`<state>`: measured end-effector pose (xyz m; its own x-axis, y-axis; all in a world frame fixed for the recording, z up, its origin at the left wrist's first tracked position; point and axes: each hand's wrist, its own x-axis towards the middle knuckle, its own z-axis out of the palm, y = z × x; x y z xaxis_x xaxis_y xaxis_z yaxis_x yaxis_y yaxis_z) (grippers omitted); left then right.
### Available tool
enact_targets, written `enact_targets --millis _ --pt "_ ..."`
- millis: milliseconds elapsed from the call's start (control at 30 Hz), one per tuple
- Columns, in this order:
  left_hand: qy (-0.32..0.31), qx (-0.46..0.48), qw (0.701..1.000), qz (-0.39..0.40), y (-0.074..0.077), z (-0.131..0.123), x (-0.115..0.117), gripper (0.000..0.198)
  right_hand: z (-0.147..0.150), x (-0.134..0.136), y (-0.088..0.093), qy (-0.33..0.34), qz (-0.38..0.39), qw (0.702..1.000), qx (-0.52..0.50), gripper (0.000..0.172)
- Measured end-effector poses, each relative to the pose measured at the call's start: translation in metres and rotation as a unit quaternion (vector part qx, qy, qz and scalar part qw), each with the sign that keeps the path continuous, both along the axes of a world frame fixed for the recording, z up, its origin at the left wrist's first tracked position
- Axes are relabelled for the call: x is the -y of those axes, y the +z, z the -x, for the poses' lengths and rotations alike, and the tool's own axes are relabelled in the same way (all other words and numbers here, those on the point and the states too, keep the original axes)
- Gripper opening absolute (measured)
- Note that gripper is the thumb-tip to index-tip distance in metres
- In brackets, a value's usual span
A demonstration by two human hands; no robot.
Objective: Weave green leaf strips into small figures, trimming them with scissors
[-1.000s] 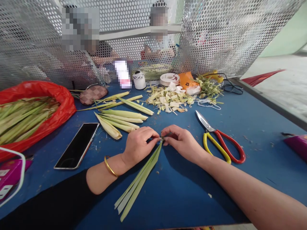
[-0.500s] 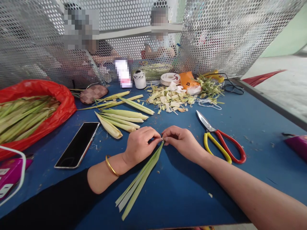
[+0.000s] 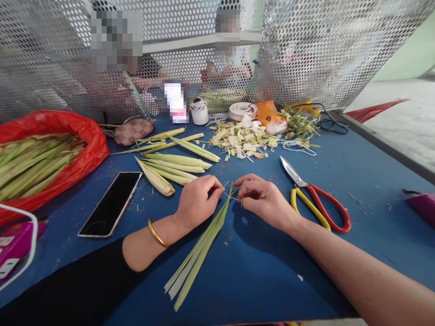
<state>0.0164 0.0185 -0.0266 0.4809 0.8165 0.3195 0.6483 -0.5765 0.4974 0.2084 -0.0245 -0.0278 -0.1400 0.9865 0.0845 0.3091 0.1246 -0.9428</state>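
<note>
Blue table [image 3: 258, 280] under leaf bundle [image 3: 205, 253], scissors [image 3: 300, 182], phone [image 3: 110, 204]

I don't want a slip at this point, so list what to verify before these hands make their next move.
1. Left hand gripping the thread: ok, the thread meets its pinched fingers.
2. Right hand gripping the thread: ok, the strand runs into its fingers.
3. Leaf bundle positioned: ok, its narrow tip lies between the hands.
4. Thread looped around the tip: cannot tell, too fine there.
5. Scissors nearby: ok, on the blue table by the right wrist.
6. Phone apart from the bundle: ok, off to its left.
</note>
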Motion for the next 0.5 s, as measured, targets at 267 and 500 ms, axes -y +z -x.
enact_targets --millis 267,500 --pt "0.012 -0.074 0.997 -0.013 -0.0022 -0.0012 0.0007 0.014 0.0058 0.0067 0.0086 0.005 -0.084 0.995 0.045 0.015" --pt "0.016 -0.052 0.999 -0.005 -0.0029 -0.0017 -0.0003 0.015 0.0069 0.0077 0.0023 0.127 -0.093 0.986 0.061 0.019"
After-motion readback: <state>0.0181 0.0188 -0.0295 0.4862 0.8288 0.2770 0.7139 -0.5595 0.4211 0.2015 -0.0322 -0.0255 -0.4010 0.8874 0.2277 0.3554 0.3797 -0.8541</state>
